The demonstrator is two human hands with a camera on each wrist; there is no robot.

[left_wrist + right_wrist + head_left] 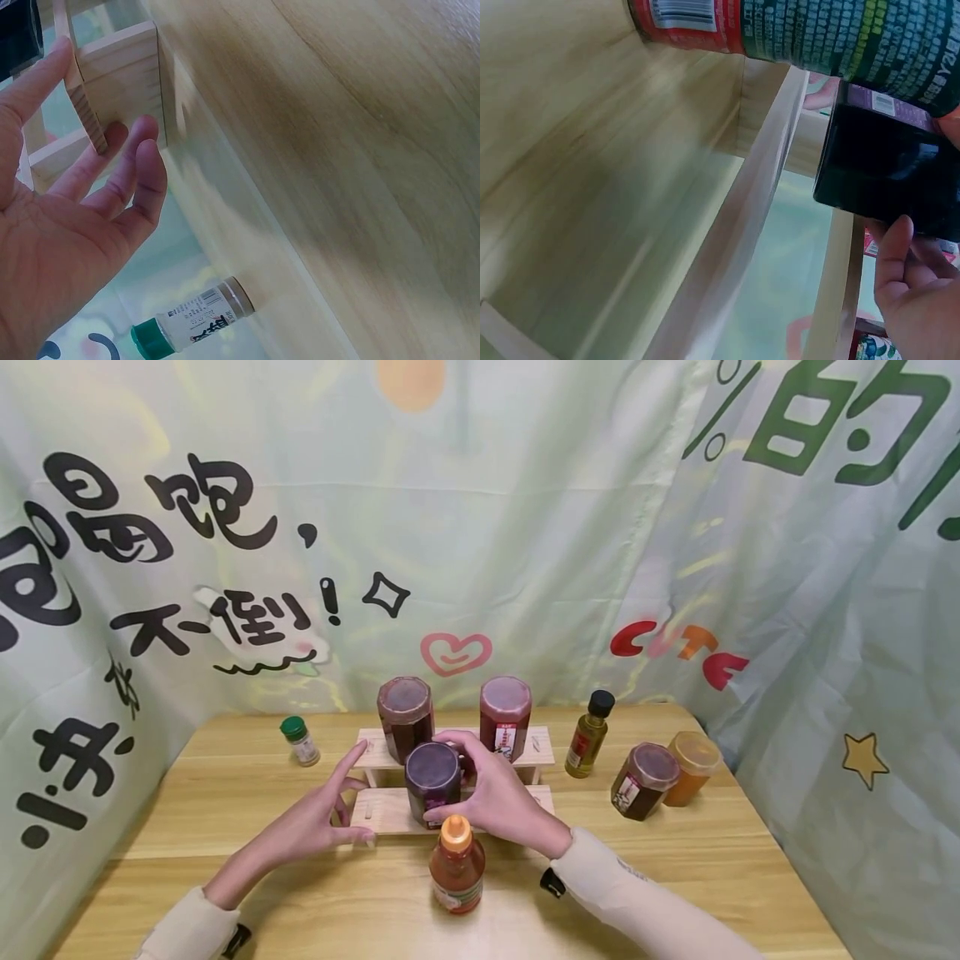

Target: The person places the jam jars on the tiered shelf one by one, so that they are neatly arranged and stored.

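Observation:
A two-tier wooden rack (372, 814) stands on the table. My right hand (501, 789) grips a dark, lidded jar (435, 781) over the lower tier, thumb in front and fingers behind. Its black side or underside fills part of the right wrist view. At the rack's left end, my left hand (327, 814) holds the board (88, 112) between thumb and fingers; the other fingers curl loosely beside it. Two more dark red jars, one left (406, 718) and one right (506, 714), stand on the upper tier.
An orange-capped sauce bottle (457, 877) stands before the rack. To the left is a green-capped shaker (302, 743). On the right are an oil bottle (587, 739), a dark jar (643, 785) and an orange-yellow jar (692, 768). A printed curtain (555, 552) hangs behind.

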